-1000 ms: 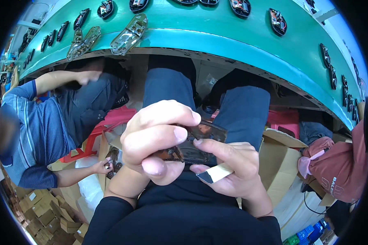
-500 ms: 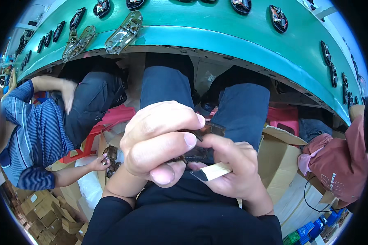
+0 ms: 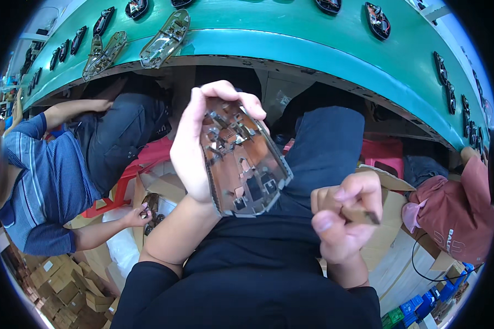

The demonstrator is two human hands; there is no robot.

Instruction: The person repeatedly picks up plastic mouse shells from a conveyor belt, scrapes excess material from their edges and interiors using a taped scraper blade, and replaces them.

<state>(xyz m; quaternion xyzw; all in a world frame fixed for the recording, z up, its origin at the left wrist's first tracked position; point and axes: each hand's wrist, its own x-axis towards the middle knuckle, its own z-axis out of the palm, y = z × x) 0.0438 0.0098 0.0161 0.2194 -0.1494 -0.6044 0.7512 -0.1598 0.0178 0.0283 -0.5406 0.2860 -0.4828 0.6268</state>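
My left hand (image 3: 187,151) is wrapped round a translucent brown plastic shell (image 3: 252,172), long and boat-shaped. Its inside faces up, showing moulded posts, ribs and small metal pieces. Over my right thigh, apart from the shell, my right hand (image 3: 343,227) is closed on a small flat tan strip (image 3: 361,216) with a dark end; the fingers cover part of it.
Two clear shells (image 3: 166,39) (image 3: 105,56) lie along the edge of the green table (image 3: 280,46). Several dark shells with wired parts (image 3: 377,21) stand farther back. A co-worker's hand (image 3: 136,216) is at left, a cardboard box (image 3: 387,219) at right.
Both hands were together at the shell. Now my left hand has turned the shell's inside up and lifted it farther from me, while my right hand has moved away rightward with the strip.
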